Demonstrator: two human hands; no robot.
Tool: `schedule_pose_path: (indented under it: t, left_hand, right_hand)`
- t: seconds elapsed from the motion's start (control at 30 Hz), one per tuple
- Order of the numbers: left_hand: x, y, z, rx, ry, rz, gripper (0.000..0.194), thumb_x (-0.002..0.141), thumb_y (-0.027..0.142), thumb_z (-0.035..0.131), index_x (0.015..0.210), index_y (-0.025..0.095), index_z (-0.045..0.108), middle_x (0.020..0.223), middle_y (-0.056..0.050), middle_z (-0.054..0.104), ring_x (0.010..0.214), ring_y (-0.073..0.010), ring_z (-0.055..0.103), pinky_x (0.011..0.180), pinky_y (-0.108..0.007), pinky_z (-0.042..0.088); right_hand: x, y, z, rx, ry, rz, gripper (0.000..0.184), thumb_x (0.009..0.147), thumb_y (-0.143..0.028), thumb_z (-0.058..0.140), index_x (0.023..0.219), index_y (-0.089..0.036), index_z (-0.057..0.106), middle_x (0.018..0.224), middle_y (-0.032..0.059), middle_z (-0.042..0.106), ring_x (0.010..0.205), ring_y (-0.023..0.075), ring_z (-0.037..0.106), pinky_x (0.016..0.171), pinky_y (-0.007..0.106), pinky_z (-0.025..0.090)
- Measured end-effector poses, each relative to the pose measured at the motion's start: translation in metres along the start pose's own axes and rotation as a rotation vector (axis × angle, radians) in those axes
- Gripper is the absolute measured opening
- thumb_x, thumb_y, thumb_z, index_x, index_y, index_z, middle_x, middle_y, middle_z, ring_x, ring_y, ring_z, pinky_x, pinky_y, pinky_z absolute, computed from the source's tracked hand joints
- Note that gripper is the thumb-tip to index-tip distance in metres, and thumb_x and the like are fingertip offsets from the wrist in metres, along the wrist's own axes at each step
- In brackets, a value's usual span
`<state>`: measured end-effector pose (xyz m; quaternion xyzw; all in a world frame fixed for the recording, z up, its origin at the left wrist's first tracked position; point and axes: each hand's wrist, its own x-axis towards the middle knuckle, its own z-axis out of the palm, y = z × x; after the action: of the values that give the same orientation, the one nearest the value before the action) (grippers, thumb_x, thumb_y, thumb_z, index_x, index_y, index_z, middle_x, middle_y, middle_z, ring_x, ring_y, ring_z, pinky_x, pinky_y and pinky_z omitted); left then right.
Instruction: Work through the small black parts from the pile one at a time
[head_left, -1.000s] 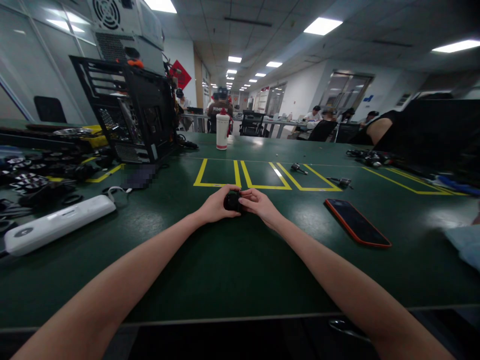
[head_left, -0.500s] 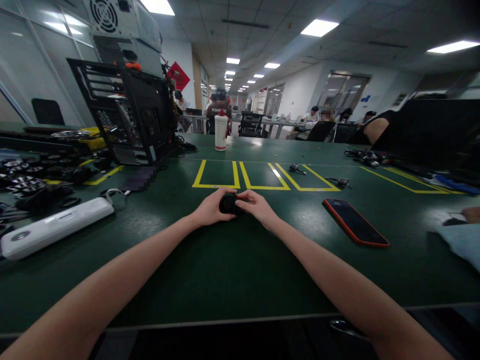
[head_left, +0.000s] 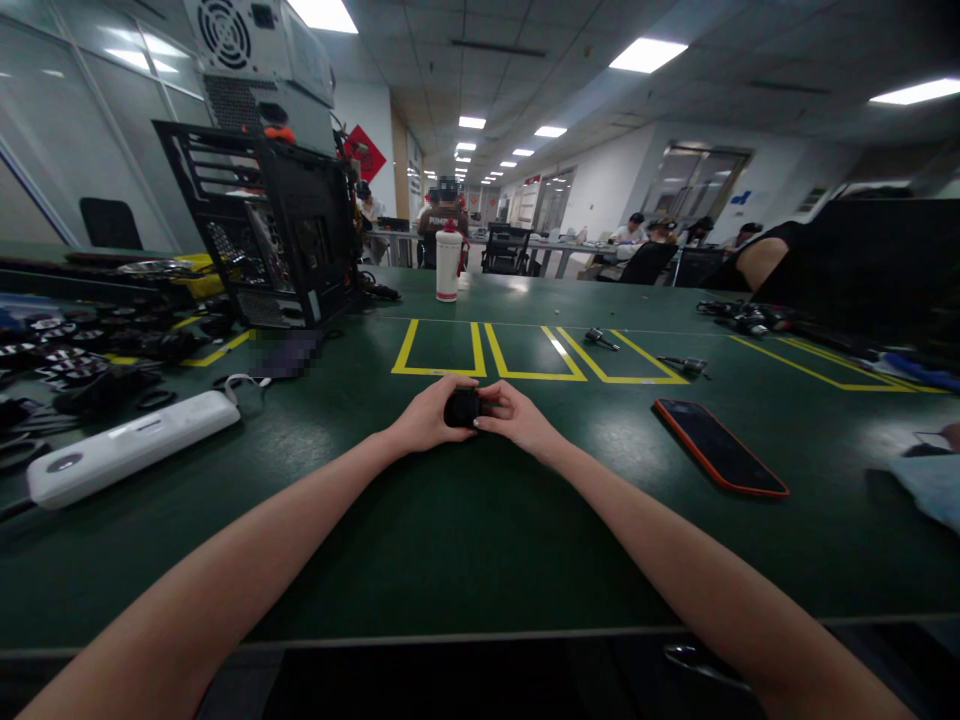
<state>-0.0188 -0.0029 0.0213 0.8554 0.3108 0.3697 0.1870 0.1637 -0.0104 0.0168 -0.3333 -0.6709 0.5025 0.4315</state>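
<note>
Between my hands is a small black round part (head_left: 462, 408), its exact kind too dark to make out. My left hand (head_left: 429, 415) curves around its left side, thumb below and fingers above. From the right, my right hand (head_left: 517, 415) pinches its other edge with thumb and fingertips. Both hands are low over the green table (head_left: 480, 540), just in front of the yellow tape outlines (head_left: 439, 373).
A phone in an orange case (head_left: 720, 447) lies to the right. To the left are a white power strip (head_left: 139, 445), a pile of dark parts (head_left: 82, 360) and an open computer case (head_left: 277, 230). Farther back stand a white bottle (head_left: 448, 265) and two small metal-ended parts (head_left: 601, 339).
My right fingers have shifted their grip along the edge of the black part, which seems slightly turned. My left hand still holds it in nearly the same place.
</note>
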Motion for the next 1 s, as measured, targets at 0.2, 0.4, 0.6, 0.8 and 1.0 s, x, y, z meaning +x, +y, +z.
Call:
schedule_pose_path:
  t: [0.2,0.4,0.6,0.8,1.0]
  left_hand:
    - [0.0004,-0.0007,0.0005,0.022,-0.009,-0.017,0.060,0.059,0.023,0.067,0.112,0.023,0.040,0.112,-0.006,0.049,0.105,-0.0242,0.048,0.089,-0.041,0.038]
    - [-0.0007,-0.0010,-0.0003,0.001,-0.017,-0.006,0.058,0.060,0.022,0.067,0.112,0.023,0.040,0.113,-0.007,0.048,0.106,-0.0243,0.047,0.089,-0.042,0.038]
    - [-0.0012,-0.0033,0.0011,-0.023,-0.006,-0.005,0.058,0.060,0.023,0.067,0.111,0.022,0.040,0.112,-0.008,0.048,0.104,-0.0240,0.049,0.089,-0.042,0.038]
    - [-0.0007,-0.0019,0.0001,0.006,-0.007,0.001,0.058,0.060,0.025,0.067,0.111,0.021,0.040,0.112,-0.008,0.048,0.105,-0.0240,0.048,0.088,-0.041,0.039]
    - [-0.0004,-0.0030,-0.0004,0.023,-0.025,0.007,0.059,0.060,0.023,0.067,0.111,0.022,0.039,0.112,-0.007,0.047,0.105,-0.0242,0.048,0.089,-0.041,0.039]
  right_hand:
    - [0.0023,0.0006,0.0046,-0.069,0.110,-0.028,0.024,0.066,-0.030,0.063,0.085,-0.018,0.054,0.086,0.0007,0.058,0.081,0.0130,0.057,0.082,0.032,0.044]
    - [0.0019,0.0031,0.0042,-0.069,0.102,0.041,0.034,0.065,-0.026,0.064,0.096,-0.019,0.053,0.096,0.0044,0.059,0.089,0.0162,0.058,0.084,0.037,0.043]
    - [-0.0028,0.0002,0.0049,0.001,0.049,-0.013,0.030,0.062,-0.021,0.066,0.088,-0.020,0.051,0.097,0.0012,0.057,0.090,0.0156,0.058,0.083,0.034,0.045]
    - [-0.0018,-0.0017,0.0080,-0.075,0.138,-0.068,0.019,0.068,-0.029,0.061,0.083,-0.019,0.054,0.086,0.0005,0.057,0.085,0.0140,0.057,0.083,0.033,0.044]
    - [-0.0001,-0.0001,0.0058,-0.079,0.133,0.045,0.030,0.067,-0.027,0.062,0.094,-0.018,0.053,0.095,0.0042,0.059,0.089,0.0160,0.057,0.084,0.036,0.043]
